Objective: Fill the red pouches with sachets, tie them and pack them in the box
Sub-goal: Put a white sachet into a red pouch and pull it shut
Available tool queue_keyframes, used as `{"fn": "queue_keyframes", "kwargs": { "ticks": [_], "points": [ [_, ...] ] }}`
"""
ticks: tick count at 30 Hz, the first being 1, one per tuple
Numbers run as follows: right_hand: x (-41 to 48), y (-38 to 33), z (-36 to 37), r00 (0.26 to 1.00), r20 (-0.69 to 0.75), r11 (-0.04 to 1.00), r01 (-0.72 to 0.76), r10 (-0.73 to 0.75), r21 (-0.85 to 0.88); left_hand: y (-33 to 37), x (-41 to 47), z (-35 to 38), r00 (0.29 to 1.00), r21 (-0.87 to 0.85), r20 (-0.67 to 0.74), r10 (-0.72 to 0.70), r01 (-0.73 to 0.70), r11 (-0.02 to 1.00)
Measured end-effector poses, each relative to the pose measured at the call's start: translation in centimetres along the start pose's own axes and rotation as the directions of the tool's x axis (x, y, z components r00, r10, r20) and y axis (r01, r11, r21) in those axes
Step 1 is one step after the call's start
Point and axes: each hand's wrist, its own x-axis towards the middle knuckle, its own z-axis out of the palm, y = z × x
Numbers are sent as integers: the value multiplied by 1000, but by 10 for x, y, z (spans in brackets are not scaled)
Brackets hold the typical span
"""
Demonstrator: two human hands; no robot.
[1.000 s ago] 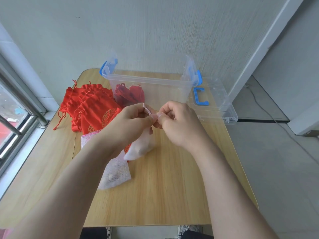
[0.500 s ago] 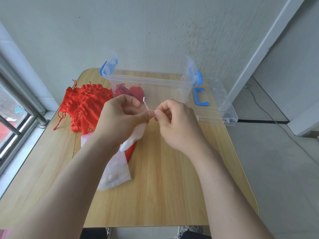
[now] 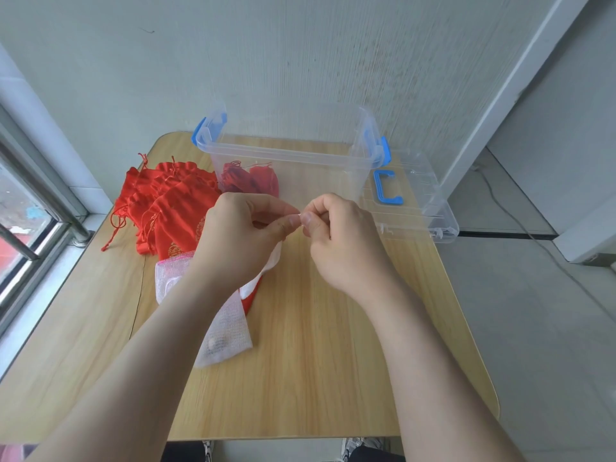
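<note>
My left hand [image 3: 240, 235] and my right hand [image 3: 340, 235] meet fingertip to fingertip above the table's middle, both pinching the top of a white sachet [image 3: 271, 261] that hangs below my left hand. A bit of a red pouch [image 3: 251, 298] shows under the sachet. A pile of red pouches [image 3: 166, 201] with drawstrings lies at the left. The clear plastic box [image 3: 290, 151] with blue clips stands at the back, with two red pouches [image 3: 250, 178] inside. A white mesh bag [image 3: 226, 335] lies under my left forearm.
The box's clear lid [image 3: 416, 201] with a blue handle lies to the right of the box. The wooden table [image 3: 316, 361] stands against a wall, with a window and rail at the left. Floor and a cable lie to the right.
Both hands have lifted the sachet a little off the table and shifted slightly away from me. The thin strip that stuck up between the fingertips no longer shows.
</note>
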Motion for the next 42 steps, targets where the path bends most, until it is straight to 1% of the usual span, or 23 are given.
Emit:
{"fn": "queue_keyframes", "kwargs": {
  "ticks": [4, 5, 7, 10, 12, 14, 16, 18, 21, 23, 24, 30, 34, 38, 42],
  "points": [
    [0, 1, -1, 999, -13, 1000, -30, 30, -10, 0, 0, 4, 999, 103, 26, 23, -26, 994],
    [1, 1, -1, 999, -15, 999, -38, 38, -10, 1, 0, 5, 999, 106, 36, 16, -20, 994],
    [0, 1, -1, 999, -18, 999, -51, 51, -5, 3, 1, 5, 994, 27, 81, -68, 66, 997],
    [0, 1, -2, 998, 0, 998, -61, 61, 12, 3, 4, 1, 957, -115, 202, -210, 236, 965],
    [0, 0, -3, 997, 29, 996, -71, 69, 59, 1, 5, -2, 931, -177, 272, -242, 296, 939],
    [1, 0, -4, 995, 54, 986, -87, 80, 143, -1, 6, -4, 909, -247, 335, -246, 337, 908],
    [2, 1, -4, 995, 62, 973, -92, 80, 214, -3, 6, -4, 897, -311, 356, -263, 379, 871],
    [2, 1, -2, 999, 28, 972, -49, 44, 230, -2, 7, -4, 887, -354, 361, -288, 416, 838],
    [2, 0, -2, 992, -114, 981, 73, -53, 181, -2, 9, -3, 887, -383, 330, -324, 439, 813],
    [2, -1, -3, 975, -198, 979, 136, -105, 149, -3, 10, -3, 893, -389, 309, -327, 433, 814],
    [3, -1, -4, 968, -216, 978, 157, -125, 135, -5, 10, -3, 897, -385, 302, -322, 424, 820],
    [2, -1, -5, 979, -132, 985, 164, -157, 44, -7, 9, 0, 917, -341, 289, -273, 366, 866],
    [0, -3, -10, 986, -75, 988, 148, -146, 32, -6, 6, -3, 939, -317, 270, -213, 295, 901],
    [0, -3, -8, 987, -95, 991, 130, -128, 17, -2, 2, -5, 960, -225, 234, -155, 209, 952],
    [1, -3, -9, 986, -146, 997, 76, -78, -21, -1, 1, -2, 980, -123, 175, -91, 113, 986]
  ]
}}
